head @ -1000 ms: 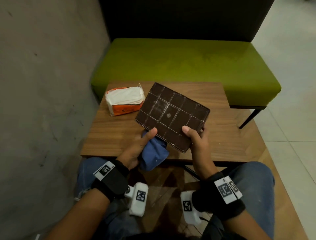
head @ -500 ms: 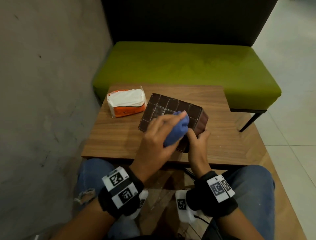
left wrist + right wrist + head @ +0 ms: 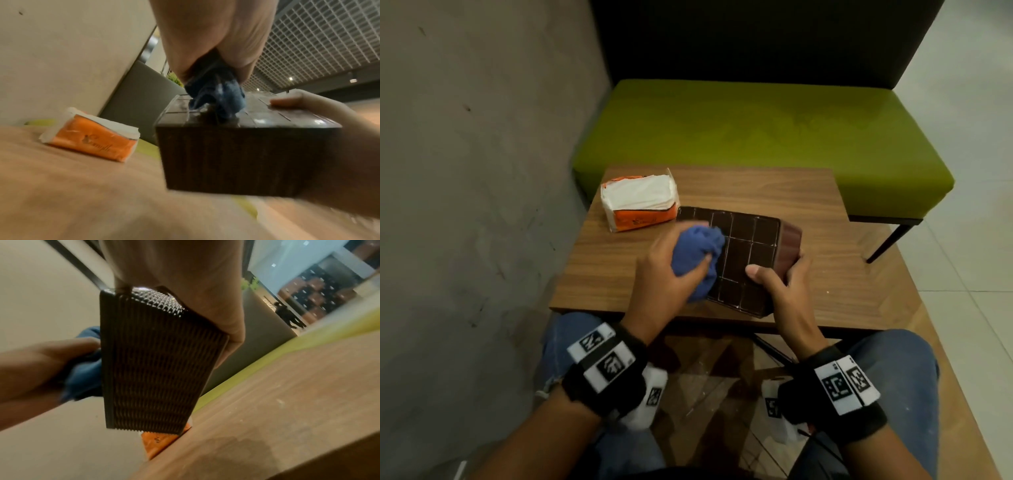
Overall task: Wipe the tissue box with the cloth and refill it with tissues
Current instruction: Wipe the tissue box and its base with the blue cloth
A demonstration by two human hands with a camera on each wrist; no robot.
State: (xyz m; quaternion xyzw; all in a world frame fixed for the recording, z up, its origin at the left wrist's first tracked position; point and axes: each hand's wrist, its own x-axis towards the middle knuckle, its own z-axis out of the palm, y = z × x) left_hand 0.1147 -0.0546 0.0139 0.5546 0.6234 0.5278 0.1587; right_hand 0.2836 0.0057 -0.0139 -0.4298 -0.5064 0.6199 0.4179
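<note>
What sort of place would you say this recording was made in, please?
Probably a café or lounge seating corner: a green upholstered bench with a dark backrest faces a small wooden table, and the right wrist view shows an open hall beyond.

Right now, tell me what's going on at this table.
A seated person is wiping a dark brown tissue box. The left hand grips a bunched blue cloth and presses it on the box's gridded face. The right hand holds the box's near right corner, thumb on top. An orange pack of tissues lies untouched on the wooden table, so the refill is not yet started.
</note>
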